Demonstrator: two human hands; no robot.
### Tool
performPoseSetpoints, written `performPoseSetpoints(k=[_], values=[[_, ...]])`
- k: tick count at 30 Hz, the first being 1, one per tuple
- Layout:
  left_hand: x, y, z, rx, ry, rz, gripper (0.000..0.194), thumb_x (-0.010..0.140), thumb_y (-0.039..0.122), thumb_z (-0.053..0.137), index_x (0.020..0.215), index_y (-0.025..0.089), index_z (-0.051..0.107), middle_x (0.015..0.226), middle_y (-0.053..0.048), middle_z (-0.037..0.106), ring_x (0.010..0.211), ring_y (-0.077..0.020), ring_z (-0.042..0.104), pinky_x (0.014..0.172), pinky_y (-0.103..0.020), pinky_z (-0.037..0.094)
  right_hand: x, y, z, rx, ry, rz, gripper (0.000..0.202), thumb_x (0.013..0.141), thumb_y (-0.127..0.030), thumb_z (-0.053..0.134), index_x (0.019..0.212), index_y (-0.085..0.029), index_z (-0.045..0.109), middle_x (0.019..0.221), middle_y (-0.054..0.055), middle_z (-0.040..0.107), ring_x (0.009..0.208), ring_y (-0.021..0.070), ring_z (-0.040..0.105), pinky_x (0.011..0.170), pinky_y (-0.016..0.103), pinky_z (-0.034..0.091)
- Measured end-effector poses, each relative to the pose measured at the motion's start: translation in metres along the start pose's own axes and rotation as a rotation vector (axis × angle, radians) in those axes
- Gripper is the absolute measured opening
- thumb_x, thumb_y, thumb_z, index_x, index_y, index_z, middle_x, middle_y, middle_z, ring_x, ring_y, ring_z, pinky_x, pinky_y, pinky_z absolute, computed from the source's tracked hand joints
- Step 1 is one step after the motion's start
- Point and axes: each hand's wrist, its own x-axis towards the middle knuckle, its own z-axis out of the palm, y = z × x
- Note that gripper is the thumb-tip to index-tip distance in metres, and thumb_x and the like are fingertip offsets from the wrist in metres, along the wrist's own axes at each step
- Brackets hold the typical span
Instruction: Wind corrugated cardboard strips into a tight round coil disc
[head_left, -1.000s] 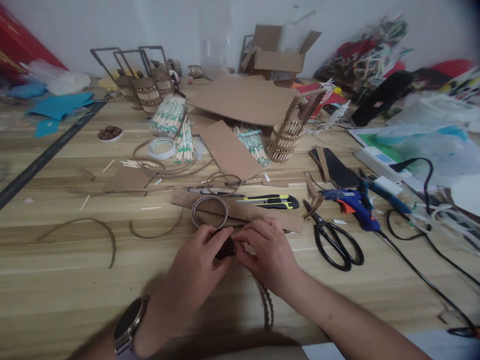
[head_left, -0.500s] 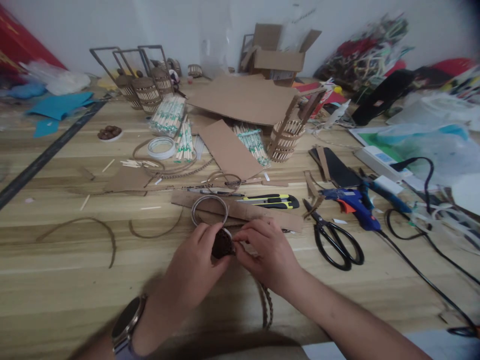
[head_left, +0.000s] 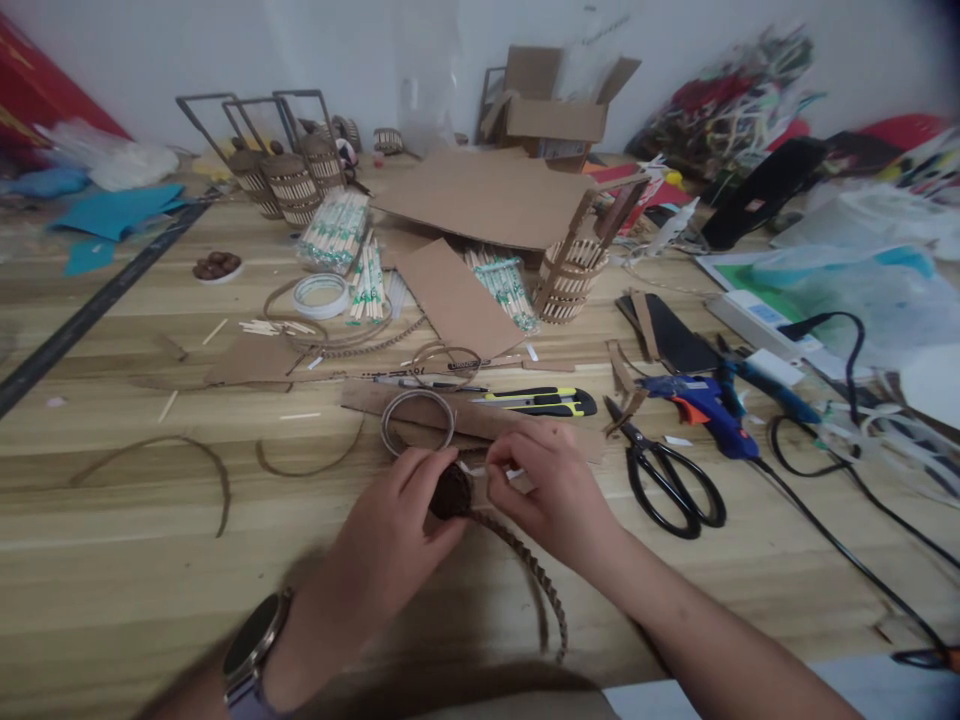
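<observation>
My left hand (head_left: 386, 535) grips a small round dark brown disc (head_left: 452, 492) between thumb and fingers. A braided brown strip (head_left: 525, 555) trails from the disc's lower right edge, curving down over the table. Just right of the disc, my right hand (head_left: 547, 495) has thumb and forefinger curled into a pinch; what is in it, if anything, is too small to make out. Something pale shows by those fingertips. A thin ring-shaped coil (head_left: 390, 440) lies directly beyond my left fingers, beside a cardboard strip (head_left: 480, 418).
A yellow-black utility knife (head_left: 547, 402), black-handled scissors (head_left: 675, 490) and a blue glue gun (head_left: 705, 410) with its cable lie ahead and right. Farther back stand a small stick-covered bucket (head_left: 570, 280), a tape roll (head_left: 321, 296), bagged sticks (head_left: 335, 230) and cardboard sheets (head_left: 480, 195).
My right hand has moved slightly away from the disc to the right, uncovering more of the braided strip, which now swings out farther right. The left hand keeps its hold.
</observation>
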Motion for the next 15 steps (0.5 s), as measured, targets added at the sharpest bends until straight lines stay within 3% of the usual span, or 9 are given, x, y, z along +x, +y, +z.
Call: performPoseSetpoints(k=[4,9,12,15], values=[[-0.001,0.001,-0.002,-0.022,-0.028,0.022,0.056,0.076,0.007,0.061,0.129,0.021,0.047,0.115,-0.012,0.068,0.103,-0.0274,0.071,0.086,-0.042,0.061,0.009,0.02,-0.011,-0.028,0.073,0.108,0.015,0.083,-0.014,0.054,0.071,-0.021,0.058,0.065,0.0,0.062,0.063,0.0182,0.058,0.066,0.033,0.038],[-0.002,0.0,-0.002,-0.12,-0.011,-0.011,0.054,0.076,0.008,0.064,0.127,0.02,0.051,0.113,-0.011,0.069,0.104,-0.0269,0.07,0.089,-0.042,0.06,0.016,0.055,-0.023,-0.086,0.265,0.294,0.009,0.083,-0.023,0.059,0.074,-0.022,0.061,0.071,0.001,0.066,0.066,0.0206,0.061,0.066,0.034,0.044],[-0.002,0.0,-0.002,-0.157,-0.013,-0.031,0.053,0.075,0.008,0.066,0.125,0.018,0.053,0.113,-0.012,0.07,0.105,-0.0275,0.069,0.089,-0.043,0.06,0.016,0.066,-0.027,-0.106,0.385,0.329,0.001,0.078,-0.023,0.06,0.078,-0.023,0.059,0.076,0.002,0.065,0.072,0.0221,0.061,0.069,0.036,0.047],[-0.002,0.0,-0.002,-0.183,-0.005,-0.041,0.052,0.075,0.008,0.067,0.125,0.018,0.055,0.111,-0.012,0.07,0.103,-0.0274,0.07,0.088,-0.043,0.06,0.016,0.068,-0.027,-0.042,0.458,0.342,0.005,0.075,-0.018,0.055,0.073,-0.023,0.055,0.074,0.002,0.063,0.072,0.0209,0.061,0.07,0.035,0.047]])
